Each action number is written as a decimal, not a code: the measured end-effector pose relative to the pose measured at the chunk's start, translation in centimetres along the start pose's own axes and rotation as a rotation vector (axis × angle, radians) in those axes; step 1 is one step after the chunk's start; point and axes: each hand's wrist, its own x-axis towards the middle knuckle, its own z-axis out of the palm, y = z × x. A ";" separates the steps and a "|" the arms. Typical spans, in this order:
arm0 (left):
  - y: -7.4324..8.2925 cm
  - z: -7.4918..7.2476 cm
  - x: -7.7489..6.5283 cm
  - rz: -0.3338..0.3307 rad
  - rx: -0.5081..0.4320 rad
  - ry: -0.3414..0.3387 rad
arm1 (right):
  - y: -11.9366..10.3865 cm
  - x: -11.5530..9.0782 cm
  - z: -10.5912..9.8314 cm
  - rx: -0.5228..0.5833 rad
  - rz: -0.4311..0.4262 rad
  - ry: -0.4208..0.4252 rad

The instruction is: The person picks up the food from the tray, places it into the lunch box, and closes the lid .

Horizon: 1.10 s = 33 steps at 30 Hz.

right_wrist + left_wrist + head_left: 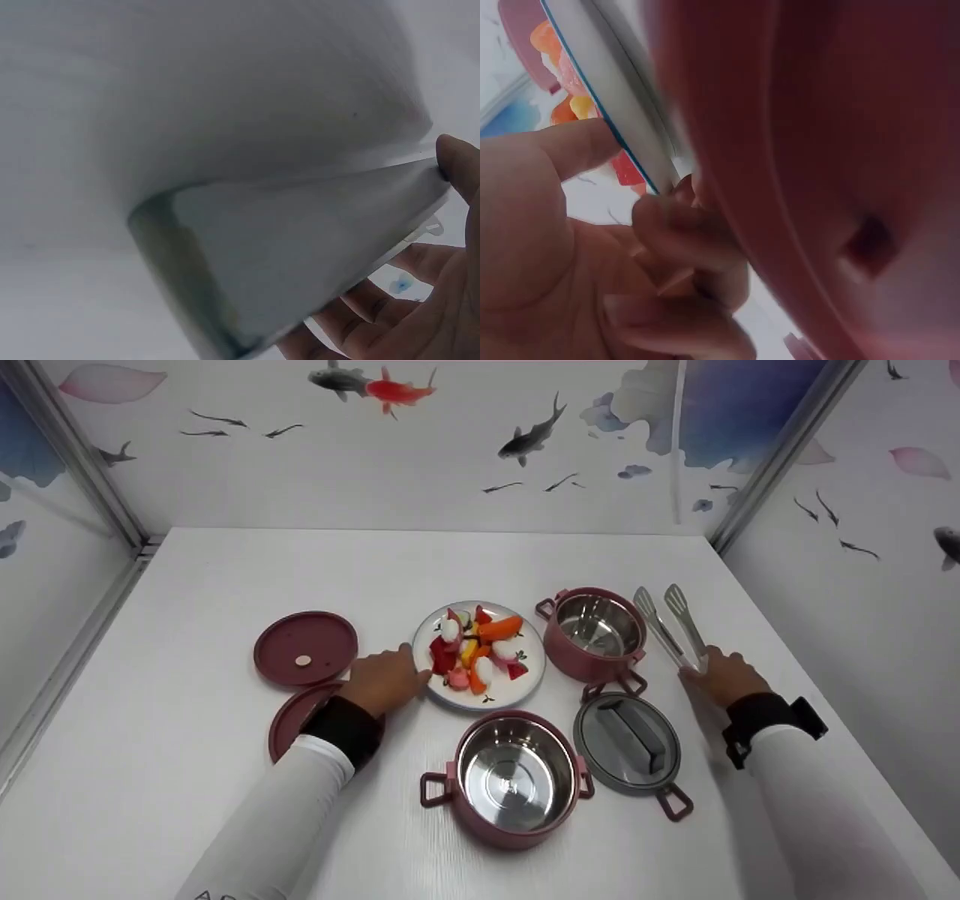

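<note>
My left hand (382, 681) pinches the left rim of a round white plate (487, 701). In the left wrist view the thumb lies over the blue-edged rim, with curled fingers beneath it. Colorful food pieces (501, 628), orange, red, yellow and white, are heaped on the plate. On the right, my right hand (726, 679) holds metal tongs (688, 624) with slotted ends pointing away from me and spread apart. In the right wrist view the thumb and fingers grip the tongs (300, 247) near their bent end.
A dark pink pot (487, 831) stands in front of the plate, another pot (562, 649) to its right. A grey lid (611, 761) lies between the pots and the right arm. Two dark red discs (300, 637) lie left, one partly under the left wrist. Walls enclose the table.
</note>
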 end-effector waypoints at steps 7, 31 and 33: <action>0.3 -0.5 -0.4 0.004 -0.020 -0.076 | 0.8 -1.5 -0.5 0.059 -0.033 -0.079; 3.9 -1.1 -2.4 0.105 -0.049 -0.110 | 4.2 -7.2 -4.5 0.185 -0.004 0.157; 3.9 -1.1 -2.3 0.116 -0.051 -0.108 | 3.3 -8.3 -5.1 0.218 -0.013 0.227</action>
